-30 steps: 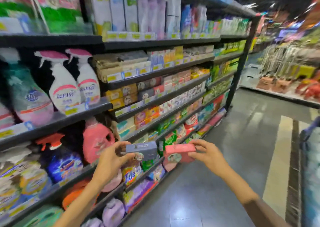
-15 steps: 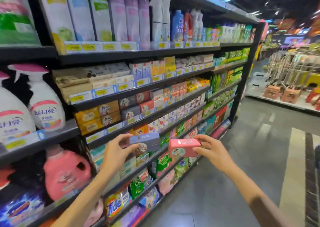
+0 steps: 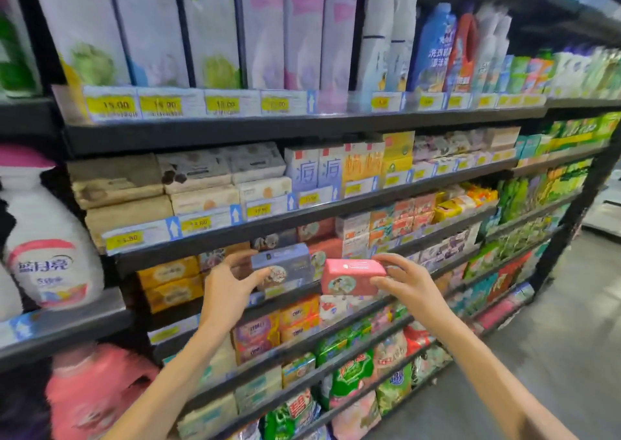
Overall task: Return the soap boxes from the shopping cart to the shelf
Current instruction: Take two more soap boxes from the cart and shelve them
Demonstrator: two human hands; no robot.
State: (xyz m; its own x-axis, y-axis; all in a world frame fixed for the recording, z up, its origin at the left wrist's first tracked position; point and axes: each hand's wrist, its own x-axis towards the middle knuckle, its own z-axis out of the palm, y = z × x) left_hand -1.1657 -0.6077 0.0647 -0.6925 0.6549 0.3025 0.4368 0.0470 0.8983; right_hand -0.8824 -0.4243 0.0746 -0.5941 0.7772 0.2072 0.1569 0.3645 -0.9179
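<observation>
Left hand [image 3: 228, 288] grips blue-purple soap box [image 3: 282, 265], right hand [image 3: 408, 280] grips pink soap box [image 3: 351, 275], both at shelf [image 3: 302, 211]; price tags [image 3: 114, 105] read 15.00, box print unreadable.

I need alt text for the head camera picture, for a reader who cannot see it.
A person's left hand holds a blue soap box and the right hand a pink soap box, both raised in front of a shelf of stacked soap boxes in a shop aisle.

white spray bottle [image 3: 47, 238] left | pink jug [image 3: 97, 392] below it | yellow price tags [image 3: 114, 105] | grey floor [image 3: 554, 355]
</observation>
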